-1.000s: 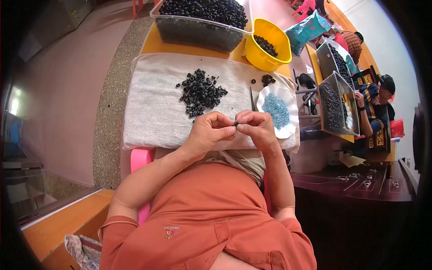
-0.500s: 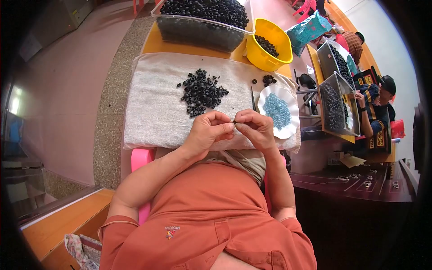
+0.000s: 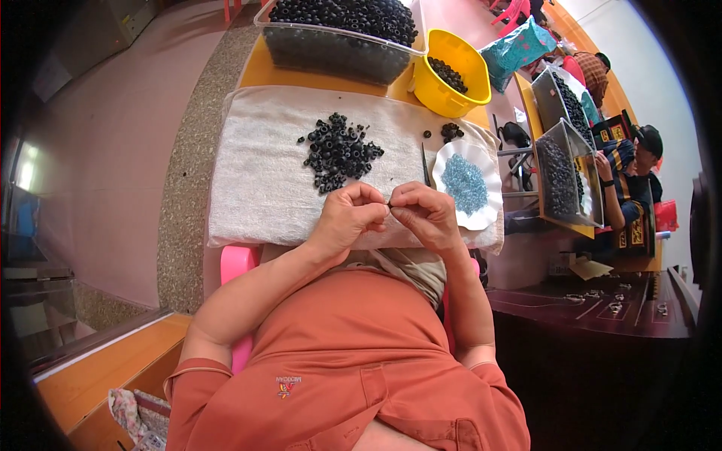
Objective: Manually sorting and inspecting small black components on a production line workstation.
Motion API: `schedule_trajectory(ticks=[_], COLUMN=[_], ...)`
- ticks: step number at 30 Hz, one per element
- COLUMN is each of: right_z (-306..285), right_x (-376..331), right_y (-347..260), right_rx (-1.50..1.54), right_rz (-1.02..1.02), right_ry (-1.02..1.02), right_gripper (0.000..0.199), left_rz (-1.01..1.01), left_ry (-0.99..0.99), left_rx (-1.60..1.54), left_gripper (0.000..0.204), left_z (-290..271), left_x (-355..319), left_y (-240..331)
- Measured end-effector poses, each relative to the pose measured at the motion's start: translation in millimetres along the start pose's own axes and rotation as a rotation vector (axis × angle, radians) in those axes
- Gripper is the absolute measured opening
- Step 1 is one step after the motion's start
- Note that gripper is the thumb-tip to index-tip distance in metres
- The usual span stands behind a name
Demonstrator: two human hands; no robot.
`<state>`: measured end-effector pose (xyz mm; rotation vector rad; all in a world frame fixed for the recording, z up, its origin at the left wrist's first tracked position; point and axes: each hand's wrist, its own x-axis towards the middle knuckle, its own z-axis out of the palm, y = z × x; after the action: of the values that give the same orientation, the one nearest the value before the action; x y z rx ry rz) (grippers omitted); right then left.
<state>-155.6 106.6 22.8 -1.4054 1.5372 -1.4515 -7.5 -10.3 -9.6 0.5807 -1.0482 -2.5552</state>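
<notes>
Shape of the small dark piece (image 3: 389, 204) at mid-frame eludes us: fingertips cover most of it. Left hand (image 3: 347, 219) and right hand (image 3: 429, 214) are closed to thumb-and-finger pinches, meeting on it. Top edge crops the clear plastic bin (image 3: 338, 31) of black pieces. What shows of the held piece is a dark speck; we note glossy, ring-like black pieces heaped in a loose pile (image 3: 336, 154) above the hands. White towel (image 3: 256, 165) lies bare left of the pile; on its right edge, a white scalloped dish (image 3: 495, 192) of pale-blue beads (image 3: 465, 184) crowds the right hand.
</notes>
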Motion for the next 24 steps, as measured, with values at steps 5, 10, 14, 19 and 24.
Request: schedule_trajectory(ticks=[5,10,14,19,24], right_z=[0,1,1,2,9], right_x=[1,0,-2,-2,-3], right_y=[0,2,13,10,7], right_rx=[-0.057,0.003,0.065,-0.096,-0.190], right_rz=[-0.028,0.011,-0.005,-0.070,-0.123], right_ry=[0.003,-0.010,-0.026,-0.009,0.051], right_gripper=[0.013,0.018,0.026,0.031,0.032], left_rz=[-0.003,0.021,0.013,0.037,0.082], left_ry=[0.016,0.017,0.023,0.004,-0.013], left_rx=[0.017,-0.002,-0.030,-0.050,-0.029], left_gripper=[0.010,0.010,0.011,0.019,0.020], left_z=[1,-1,2,1,2], left_x=[0,2,2,0,-1], left_y=[1,-1,1,1,0])
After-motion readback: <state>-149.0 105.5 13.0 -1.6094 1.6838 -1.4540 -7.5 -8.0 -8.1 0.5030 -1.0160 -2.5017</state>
